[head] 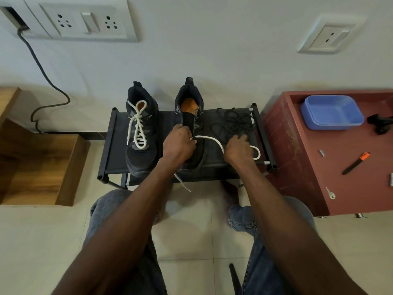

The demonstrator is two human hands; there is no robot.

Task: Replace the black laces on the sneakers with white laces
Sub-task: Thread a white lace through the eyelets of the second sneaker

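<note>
Threading white lace [212, 141] into second sneaker [192, 124].
Left hand [178, 145] pinching lace tip at eyelet, right hand [239, 149] gripping slack at three o'clock; next, likely feeding through.

The left hand [178, 143] covers the unlaced sneaker's [192, 116] front eyelets, so where the white lace [209, 139] enters is unclear. Under the right hand [240, 149] the lace vanishes, perhaps pinched.

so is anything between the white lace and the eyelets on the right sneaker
Nothing visible blocks it. The right sneaker has no lace in its eyelets; the black laces lie beside it on the rack. The left hand and right hand hold the white lace.
</note>
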